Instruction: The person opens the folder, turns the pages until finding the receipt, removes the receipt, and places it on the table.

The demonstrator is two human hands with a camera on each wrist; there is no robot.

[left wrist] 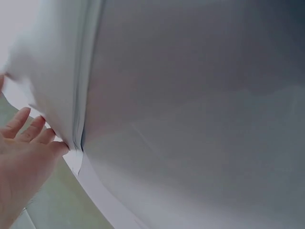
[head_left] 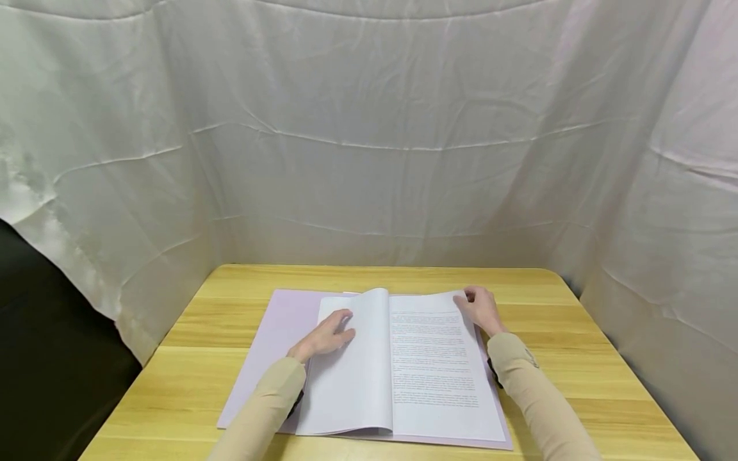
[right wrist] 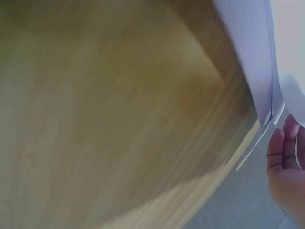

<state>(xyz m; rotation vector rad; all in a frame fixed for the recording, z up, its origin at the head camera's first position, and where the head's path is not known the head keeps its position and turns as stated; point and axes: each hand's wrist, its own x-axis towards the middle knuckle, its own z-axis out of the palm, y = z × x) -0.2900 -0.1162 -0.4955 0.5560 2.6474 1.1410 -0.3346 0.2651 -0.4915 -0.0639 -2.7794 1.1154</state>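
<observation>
A lavender folder [head_left: 282, 326] lay open on the wooden counter [head_left: 190, 358], about midway between its left and right edges, with a strip of bare wood between the folder's top and the counter's far edge. On the folder lay white paper, parted in two: turned sheets [head_left: 357, 384] on the side toward the counter's left edge, bulging up where they folded over, and a printed page [head_left: 435, 358] toward the right edge, its lines of text too small to read.

The left hand [head_left: 325, 336] was open, fingers loosely extended and thumb apart, resting on the blank face of the turned sheets. The right hand [head_left: 483, 312] was at the printed page's upper corner, the one nearest the counter's far right corner, and pinched it between thumb and curled fingers.

Beige sleeves [head_left: 533, 390] covered both forearms, and a black band [head_left: 494, 373] showed at the right wrist. A pale, creased curtain [head_left: 375, 186] hung behind the counter's far edge and along both sides; past the left edge, a black surface [head_left: 52, 358] showed below it.
</observation>
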